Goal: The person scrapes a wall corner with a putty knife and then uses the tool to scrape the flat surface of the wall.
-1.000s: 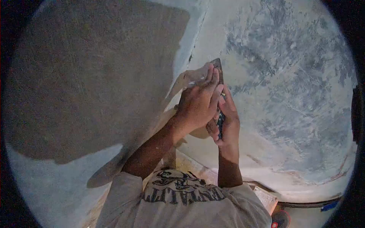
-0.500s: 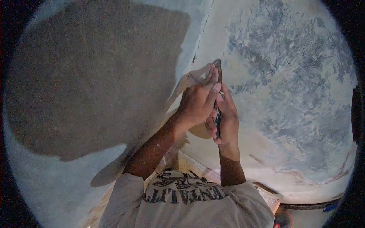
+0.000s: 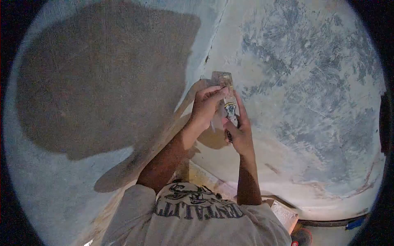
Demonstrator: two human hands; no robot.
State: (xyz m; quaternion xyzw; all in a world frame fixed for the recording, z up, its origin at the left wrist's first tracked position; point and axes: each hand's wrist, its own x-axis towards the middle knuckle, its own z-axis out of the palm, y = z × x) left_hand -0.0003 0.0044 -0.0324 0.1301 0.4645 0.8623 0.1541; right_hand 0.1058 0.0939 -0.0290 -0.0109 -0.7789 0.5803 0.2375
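Observation:
A putty knife with a stained, crusted blade is held upright in front of my chest, its blade pointing away from me. My right hand is closed around its dark, paint-flecked handle. At the blade my left hand grips from the left, the thumb lying across the blade's face and the other fingers mostly hidden. Between the two hands, below the left fingers, a thin greyish piece shows; what it is I cannot make out.
A pale surface with patchy grey smears curves away on the right. To the left is a blue-grey surface carrying a large shadow. A cracked seam runs between them. A lit box-like object sits low at right.
The putty knife has turned from edge-on so that its blade face and handle now show. Both hands have shifted slightly left and down, and my left thumb now lies across the blade.

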